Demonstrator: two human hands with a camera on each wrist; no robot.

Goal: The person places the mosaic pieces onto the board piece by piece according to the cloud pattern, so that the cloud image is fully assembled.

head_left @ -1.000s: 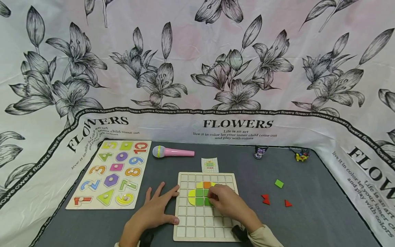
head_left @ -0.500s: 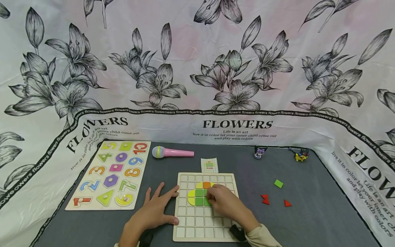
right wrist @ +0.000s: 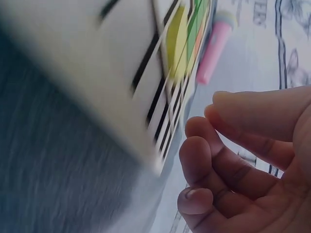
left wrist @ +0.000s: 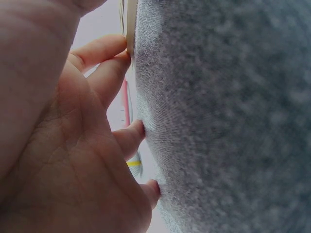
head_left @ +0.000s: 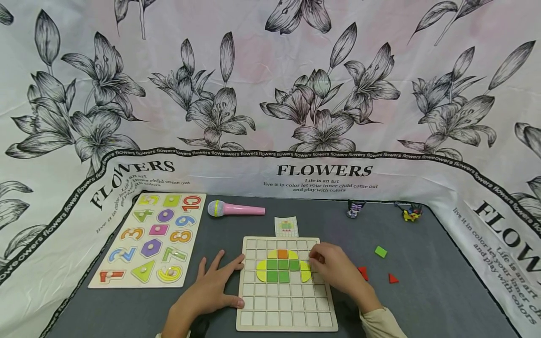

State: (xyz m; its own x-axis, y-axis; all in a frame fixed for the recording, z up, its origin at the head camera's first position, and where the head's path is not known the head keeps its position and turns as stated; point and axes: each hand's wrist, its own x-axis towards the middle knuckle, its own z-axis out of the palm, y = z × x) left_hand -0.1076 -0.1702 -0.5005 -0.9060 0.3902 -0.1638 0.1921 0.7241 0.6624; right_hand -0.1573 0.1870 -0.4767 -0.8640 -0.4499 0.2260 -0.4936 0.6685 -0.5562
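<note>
Two hands are at the wooden grid board (head_left: pixel 287 305) on the gray table (head_left: pixel 422 300). The left hand (head_left: pixel 213 287) lies flat with straight fingers on the table, and its thumb and first finger touch the board's left edge. The right hand (head_left: pixel 334 267) is over the board's right side with fingers loosely curled and holds nothing. Yellow, green and orange tiles (head_left: pixel 282 271) sit in the board's squares, just left of the right hand. Behind the board lie a small picture card (head_left: pixel 286 226) and a pink toy microphone (head_left: pixel 235 208). Left of the board is a number puzzle (head_left: pixel 152 239). Right of the board lie a green square (head_left: pixel 381 251) and red triangles (head_left: pixel 393 278). The cloth (head_left: pixel 270 94) behind the board says "FLOWERS" and "Life is an art".
</note>
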